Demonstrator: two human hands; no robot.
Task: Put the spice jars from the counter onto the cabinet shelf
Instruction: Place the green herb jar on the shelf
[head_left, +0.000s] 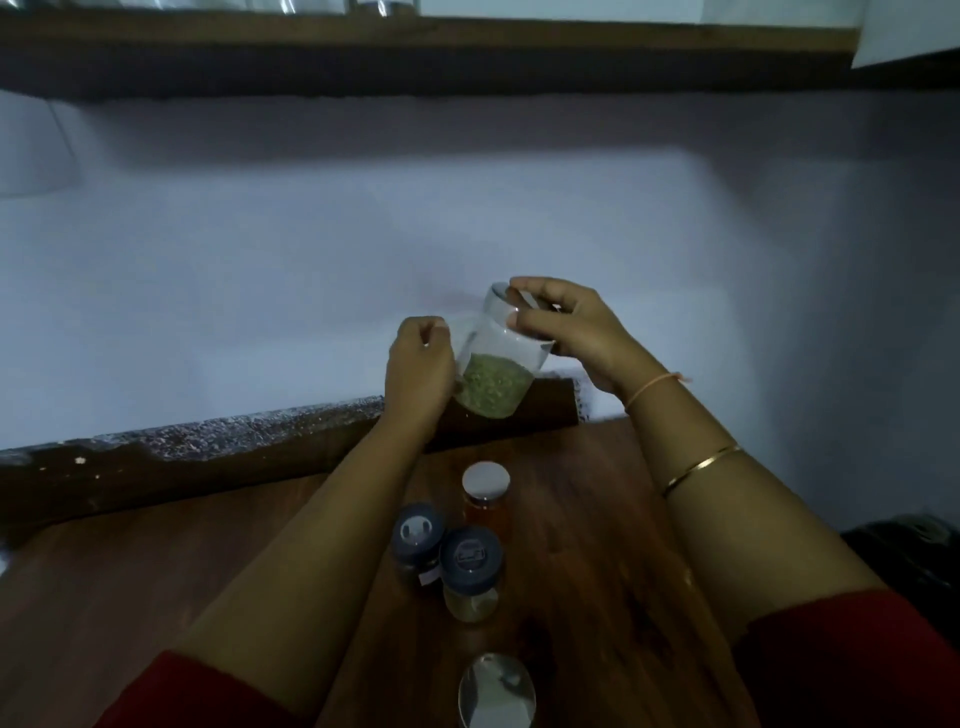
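Jar (493, 364) of green bits is sitting up in the air, tipped over to one side, above the tabletop (597, 545) and far below the cabinet shelf (415, 39). It is looking like clear glass, hard and smooth, so it may be slippery and may break if it is falling. It is only part full, so I am guessing it is light. To the left of the jar, the left hand (418, 366) is wrapping its fingers (434, 332) around the side. To the right of the jar, the right hand (574, 327) is pinching the shiny lid (501, 293). Holding the wide body is looking safest. Below the jar, four more jars (470, 551) are standing close together on the brown wood. Behind the jar, the wall (260, 249) is looking pale and dim.
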